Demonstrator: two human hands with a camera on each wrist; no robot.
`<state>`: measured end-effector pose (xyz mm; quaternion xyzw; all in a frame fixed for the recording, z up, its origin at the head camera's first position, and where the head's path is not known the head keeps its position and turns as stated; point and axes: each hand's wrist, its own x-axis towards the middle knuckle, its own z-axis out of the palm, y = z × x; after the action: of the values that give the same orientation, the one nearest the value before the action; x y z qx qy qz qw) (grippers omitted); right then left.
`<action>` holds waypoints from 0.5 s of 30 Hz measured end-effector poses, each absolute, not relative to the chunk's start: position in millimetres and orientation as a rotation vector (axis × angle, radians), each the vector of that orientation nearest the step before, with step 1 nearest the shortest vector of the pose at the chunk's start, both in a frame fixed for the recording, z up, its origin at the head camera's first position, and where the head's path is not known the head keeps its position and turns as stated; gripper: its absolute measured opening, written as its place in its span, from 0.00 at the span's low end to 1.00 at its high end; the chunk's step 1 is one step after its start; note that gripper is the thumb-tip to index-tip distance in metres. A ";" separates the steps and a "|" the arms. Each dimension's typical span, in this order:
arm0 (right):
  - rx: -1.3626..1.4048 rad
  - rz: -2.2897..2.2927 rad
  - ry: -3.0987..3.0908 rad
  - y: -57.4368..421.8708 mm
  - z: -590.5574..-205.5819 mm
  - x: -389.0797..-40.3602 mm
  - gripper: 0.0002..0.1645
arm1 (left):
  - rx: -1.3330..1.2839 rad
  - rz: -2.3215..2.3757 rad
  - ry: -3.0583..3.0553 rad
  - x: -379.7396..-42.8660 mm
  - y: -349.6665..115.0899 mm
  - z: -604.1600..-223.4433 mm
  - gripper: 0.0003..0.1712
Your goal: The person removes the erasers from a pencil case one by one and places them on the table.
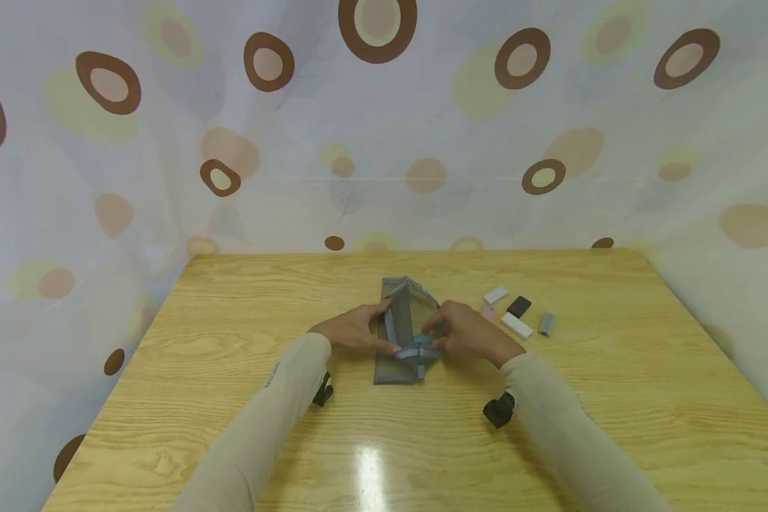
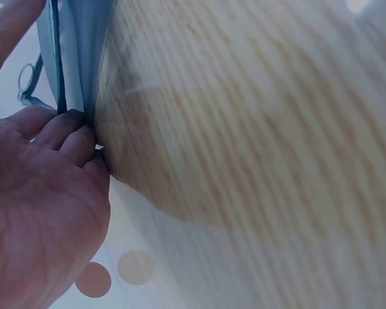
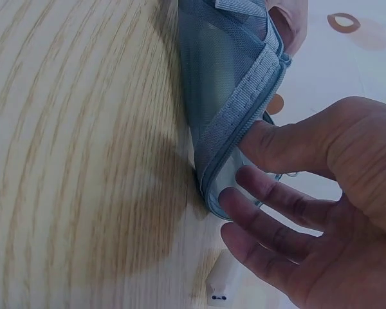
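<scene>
A grey-blue mesh zip pouch [image 1: 393,370] lies on the table with its mouth spread wide. My left hand [image 1: 355,328] grips its left side, thumb toward the near end; in the left wrist view the fingers [image 2: 67,132] curl against the cloth. At the opening's right side is my right hand [image 1: 470,333]. In the right wrist view its thumb [image 3: 276,145] goes behind the zipped rim, and the thumb tip is hidden. The other fingers bend loosely toward the opening. Inside the pouch, close to the right fingertips, a light-blue thing [image 1: 422,340] shows; whether they pinch it is unclear.
Right of the pouch lie two white blocks [image 1: 517,326], a black piece [image 1: 519,306], a pink piece [image 1: 488,313] and a grey piece [image 1: 547,324]. A wooden table [image 1: 230,299] carries everything, with a patterned curtain [image 1: 384,213] behind and along the sides.
</scene>
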<state>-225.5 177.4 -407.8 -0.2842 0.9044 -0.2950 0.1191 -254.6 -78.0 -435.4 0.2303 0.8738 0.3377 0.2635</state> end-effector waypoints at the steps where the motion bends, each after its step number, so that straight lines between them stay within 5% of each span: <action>1: -0.837 -0.864 2.645 177.4 -407.8 -225.5 0.14 | 0.624 0.914 2.362 -254.8 -78.1 -435.6 0.63; 15: -0.799 -0.920 2.638 179.7 -410.5 -221.1 0.11 | 0.612 0.939 2.349 -253.8 -77.8 -435.0 0.63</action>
<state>-221.1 179.7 -410.5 -0.2732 0.9015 -0.3143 0.1176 -253.8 -77.8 -435.0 0.2268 0.8699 0.3477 0.2664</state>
